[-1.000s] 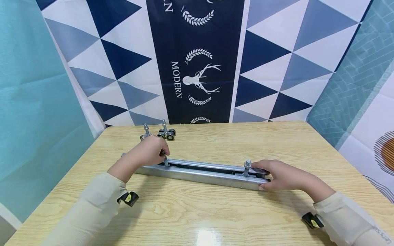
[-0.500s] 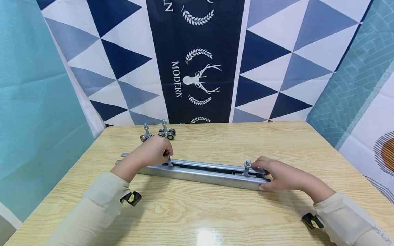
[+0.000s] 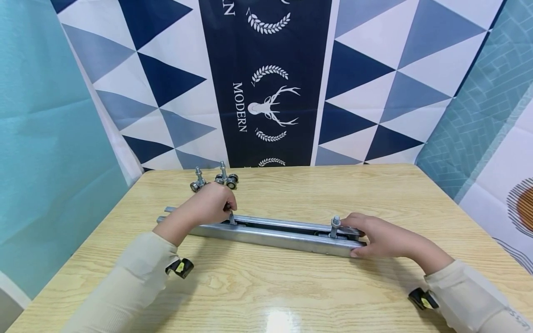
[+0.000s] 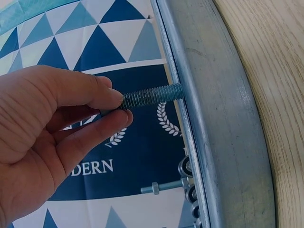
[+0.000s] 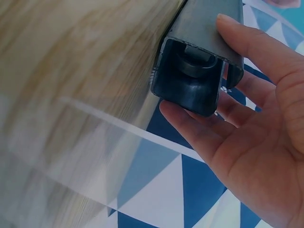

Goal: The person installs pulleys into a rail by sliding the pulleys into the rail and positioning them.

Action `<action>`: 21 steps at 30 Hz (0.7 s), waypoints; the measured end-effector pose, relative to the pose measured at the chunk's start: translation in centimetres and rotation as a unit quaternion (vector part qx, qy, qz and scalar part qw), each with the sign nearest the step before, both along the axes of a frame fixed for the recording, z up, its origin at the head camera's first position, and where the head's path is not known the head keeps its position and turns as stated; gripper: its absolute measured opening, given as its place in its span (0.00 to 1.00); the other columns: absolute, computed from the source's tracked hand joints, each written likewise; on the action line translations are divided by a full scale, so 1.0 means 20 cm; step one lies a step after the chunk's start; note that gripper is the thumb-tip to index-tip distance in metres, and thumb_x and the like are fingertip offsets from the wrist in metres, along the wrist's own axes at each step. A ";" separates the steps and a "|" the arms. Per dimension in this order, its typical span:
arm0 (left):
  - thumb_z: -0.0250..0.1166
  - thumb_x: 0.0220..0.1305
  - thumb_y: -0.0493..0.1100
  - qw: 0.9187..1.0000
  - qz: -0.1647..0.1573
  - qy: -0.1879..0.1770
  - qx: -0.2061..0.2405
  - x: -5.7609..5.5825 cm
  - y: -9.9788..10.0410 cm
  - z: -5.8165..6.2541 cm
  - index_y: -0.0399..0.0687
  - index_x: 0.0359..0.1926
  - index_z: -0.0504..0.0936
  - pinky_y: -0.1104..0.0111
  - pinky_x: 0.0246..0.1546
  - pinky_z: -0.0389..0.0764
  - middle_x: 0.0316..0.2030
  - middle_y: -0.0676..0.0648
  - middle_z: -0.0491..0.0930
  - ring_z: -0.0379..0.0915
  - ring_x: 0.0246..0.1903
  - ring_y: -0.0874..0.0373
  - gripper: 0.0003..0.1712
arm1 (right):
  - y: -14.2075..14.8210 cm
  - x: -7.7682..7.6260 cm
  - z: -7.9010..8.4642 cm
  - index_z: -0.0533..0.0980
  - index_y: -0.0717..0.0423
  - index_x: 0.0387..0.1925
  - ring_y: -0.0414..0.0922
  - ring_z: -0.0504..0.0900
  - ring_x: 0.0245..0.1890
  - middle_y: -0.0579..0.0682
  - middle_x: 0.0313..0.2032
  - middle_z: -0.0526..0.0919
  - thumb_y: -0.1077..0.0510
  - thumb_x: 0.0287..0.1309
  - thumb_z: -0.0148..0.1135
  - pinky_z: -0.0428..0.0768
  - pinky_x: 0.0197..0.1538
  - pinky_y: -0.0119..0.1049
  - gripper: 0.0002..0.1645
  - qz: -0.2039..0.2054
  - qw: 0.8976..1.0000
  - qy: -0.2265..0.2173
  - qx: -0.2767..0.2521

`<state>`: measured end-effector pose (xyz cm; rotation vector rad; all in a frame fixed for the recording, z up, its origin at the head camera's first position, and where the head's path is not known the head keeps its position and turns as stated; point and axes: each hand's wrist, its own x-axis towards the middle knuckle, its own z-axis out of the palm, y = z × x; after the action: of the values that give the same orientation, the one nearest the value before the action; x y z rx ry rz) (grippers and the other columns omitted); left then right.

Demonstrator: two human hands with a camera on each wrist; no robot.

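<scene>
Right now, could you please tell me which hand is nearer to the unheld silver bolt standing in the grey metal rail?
Right: the right hand grips the rail at its end, beside the unheld bolt; the left hand pinches another bolt farther along it.

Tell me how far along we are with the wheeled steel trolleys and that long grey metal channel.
Looks done: a silver upright bolt stands in the slot of the long grey metal channel, near its right end. In hand: the left hand pinches a threaded steel bolt in the slot; the right hand grips the channel's right end. Probably left: two wheeled steel trolleys behind the channel.
</scene>
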<state>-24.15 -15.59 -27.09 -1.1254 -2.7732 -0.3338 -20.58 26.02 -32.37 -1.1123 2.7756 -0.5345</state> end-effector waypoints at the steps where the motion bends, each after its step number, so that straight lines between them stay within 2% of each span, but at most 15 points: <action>1: 0.64 0.51 0.26 1.000 -0.001 0.000 0.000 0.00 0.00 0.00 0.45 0.30 0.88 0.65 0.36 0.82 0.32 0.50 0.85 0.81 0.33 0.58 0.12 | 0.00 0.00 0.00 0.71 0.66 0.61 0.53 0.77 0.52 0.57 0.55 0.75 0.56 0.52 0.73 0.79 0.48 0.47 0.37 0.000 1.000 0.000 0.000; 8: 0.64 0.52 0.26 1.000 0.002 -0.012 0.002 0.00 0.03 0.00 0.44 0.31 0.89 0.66 0.36 0.82 0.32 0.50 0.85 0.81 0.33 0.59 0.12 | 0.01 0.00 -0.01 0.71 0.65 0.61 0.52 0.77 0.51 0.56 0.55 0.75 0.55 0.53 0.72 0.79 0.47 0.46 0.36 0.004 1.000 0.002 -0.002; 15: 0.63 0.52 0.26 1.000 -0.002 -0.010 -0.003 0.00 0.06 0.00 0.46 0.31 0.89 0.66 0.37 0.82 0.33 0.50 0.86 0.81 0.34 0.59 0.14 | 0.01 -0.01 -0.01 0.71 0.66 0.61 0.47 0.77 0.48 0.56 0.54 0.75 0.53 0.53 0.72 0.79 0.44 0.43 0.38 0.009 1.000 0.004 -0.002; 21: 0.64 0.52 0.26 1.000 -0.001 -0.006 -0.008 0.01 0.08 0.00 0.47 0.32 0.89 0.66 0.39 0.82 0.33 0.50 0.86 0.81 0.35 0.60 0.13 | 0.01 -0.01 -0.01 0.70 0.67 0.62 0.49 0.77 0.49 0.58 0.55 0.75 0.52 0.54 0.72 0.79 0.43 0.43 0.38 0.008 1.000 0.001 0.001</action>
<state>-24.01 -13.92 -27.16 -1.1351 -2.7902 -0.3200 -20.78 26.30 -32.54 -1.1344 2.7656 -0.5298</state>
